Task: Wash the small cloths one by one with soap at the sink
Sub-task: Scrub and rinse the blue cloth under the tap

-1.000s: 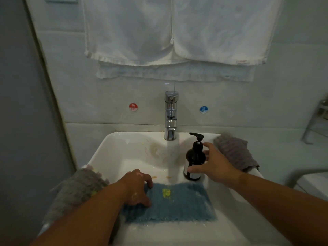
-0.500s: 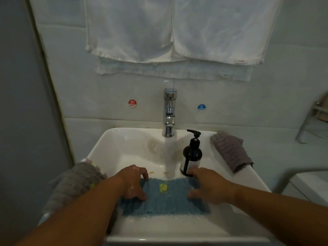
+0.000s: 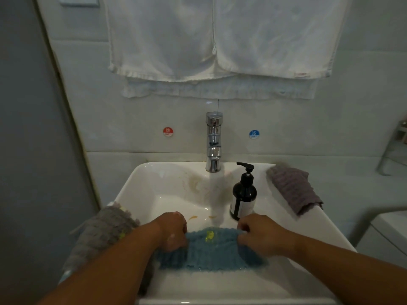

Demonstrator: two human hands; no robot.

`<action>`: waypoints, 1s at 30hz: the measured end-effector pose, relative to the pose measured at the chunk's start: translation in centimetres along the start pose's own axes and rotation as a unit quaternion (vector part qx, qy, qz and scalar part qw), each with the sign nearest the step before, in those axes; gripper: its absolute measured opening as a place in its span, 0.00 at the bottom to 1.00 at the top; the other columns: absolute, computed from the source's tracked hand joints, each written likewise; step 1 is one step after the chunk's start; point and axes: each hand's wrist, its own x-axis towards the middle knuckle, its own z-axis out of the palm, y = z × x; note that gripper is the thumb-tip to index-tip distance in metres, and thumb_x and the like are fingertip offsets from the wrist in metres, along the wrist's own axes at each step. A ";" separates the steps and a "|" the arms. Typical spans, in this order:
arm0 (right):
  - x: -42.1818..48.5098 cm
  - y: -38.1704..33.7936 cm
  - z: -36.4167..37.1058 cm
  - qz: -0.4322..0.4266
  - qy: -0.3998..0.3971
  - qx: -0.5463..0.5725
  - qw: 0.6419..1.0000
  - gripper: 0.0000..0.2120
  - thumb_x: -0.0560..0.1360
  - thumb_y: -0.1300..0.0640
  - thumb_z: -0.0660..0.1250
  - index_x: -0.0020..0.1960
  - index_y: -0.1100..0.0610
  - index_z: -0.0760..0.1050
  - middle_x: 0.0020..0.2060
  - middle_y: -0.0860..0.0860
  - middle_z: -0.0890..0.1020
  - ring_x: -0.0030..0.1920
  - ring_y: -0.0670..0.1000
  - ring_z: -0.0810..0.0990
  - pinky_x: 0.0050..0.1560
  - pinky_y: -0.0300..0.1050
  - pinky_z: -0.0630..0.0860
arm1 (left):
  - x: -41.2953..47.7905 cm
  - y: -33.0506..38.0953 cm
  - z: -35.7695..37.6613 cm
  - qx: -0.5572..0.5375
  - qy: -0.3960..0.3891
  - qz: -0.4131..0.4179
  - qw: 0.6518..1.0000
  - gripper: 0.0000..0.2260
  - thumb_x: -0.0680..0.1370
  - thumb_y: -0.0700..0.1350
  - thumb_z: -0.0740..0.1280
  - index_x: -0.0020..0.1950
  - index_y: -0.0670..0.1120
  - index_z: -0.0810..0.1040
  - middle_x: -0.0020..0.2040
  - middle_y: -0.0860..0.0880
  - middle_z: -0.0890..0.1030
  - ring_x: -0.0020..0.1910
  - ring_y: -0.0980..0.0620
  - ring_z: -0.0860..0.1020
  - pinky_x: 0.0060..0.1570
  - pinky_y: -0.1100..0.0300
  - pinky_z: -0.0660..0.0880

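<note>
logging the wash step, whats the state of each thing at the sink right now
blue cloth, bunched, yellow spot on top
left grip, holds its left end
right grip, holds its right end
soap bottle, upright, untouched
grey cloth, draped over sink left rim
purple-grey cloth, lying on right rim
white towels, hanging on wall

Hung side by side high on the pale tiled wall (image 3: 92, 119): two white cloth towels (image 3: 165, 36), with a thinner frilled white layer (image 3: 220, 90) just below their hems. Lower down, well apart: round red sticker marked HOT (image 3: 168, 131) at left, round blue sticker marked COLD (image 3: 254, 134) at right. Along the left edge, flat grey panel (image 3: 26, 128). Far right, chrome metal rack (image 3: 394, 150).
</note>
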 end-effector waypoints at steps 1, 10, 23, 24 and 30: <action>0.0 0.0 -0.1 0.005 0.005 0.040 0.999 0.07 0.79 0.52 0.66 0.52 0.54 0.79 0.49 0.50 0.81 0.46 0.46 0.77 0.44 0.38 0.74 | 0.0 0.0 0.0 -0.017 0.006 0.003 1.000 0.14 0.80 0.48 0.68 0.62 0.43 0.82 0.60 0.46 0.81 0.57 0.49 0.78 0.54 0.62 0.75; 0.4 -2.2 -2.3 0.023 0.016 0.416 0.909 0.07 0.75 0.58 0.71 0.52 0.52 0.83 0.52 0.55 0.84 0.54 0.56 0.84 0.54 0.55 0.82 | -0.7 1.7 -1.9 -0.343 0.110 0.051 0.931 0.04 0.81 0.43 0.65 0.52 0.49 0.80 0.50 0.47 0.83 0.49 0.51 0.81 0.49 0.58 0.81; -0.4 -9.7 -2.2 -0.027 0.248 0.443 0.861 0.09 0.85 0.48 0.58 0.54 0.49 0.74 0.47 0.49 0.81 0.49 0.46 0.81 0.53 0.45 0.82 | -2.1 7.8 -2.8 -0.385 0.345 0.081 0.852 0.09 0.86 0.52 0.55 0.54 0.52 0.73 0.48 0.51 0.81 0.47 0.54 0.81 0.43 0.65 0.80; -0.6 -9.9 -1.8 -0.040 0.270 0.413 0.869 0.08 0.85 0.49 0.57 0.54 0.49 0.73 0.46 0.47 0.80 0.48 0.44 0.81 0.51 0.40 0.81 | -1.7 7.9 -2.6 -0.383 0.362 0.058 0.848 0.09 0.87 0.52 0.54 0.54 0.52 0.72 0.48 0.51 0.80 0.47 0.55 0.80 0.45 0.63 0.80; 0.3 -8.9 -2.3 -0.025 0.302 0.419 0.856 0.09 0.84 0.52 0.59 0.49 0.53 0.75 0.43 0.50 0.81 0.46 0.49 0.82 0.48 0.47 0.80 | -2.3 10.3 -0.7 -0.416 0.354 0.048 0.836 0.11 0.87 0.50 0.53 0.51 0.50 0.72 0.44 0.49 0.79 0.41 0.54 0.77 0.39 0.62 0.75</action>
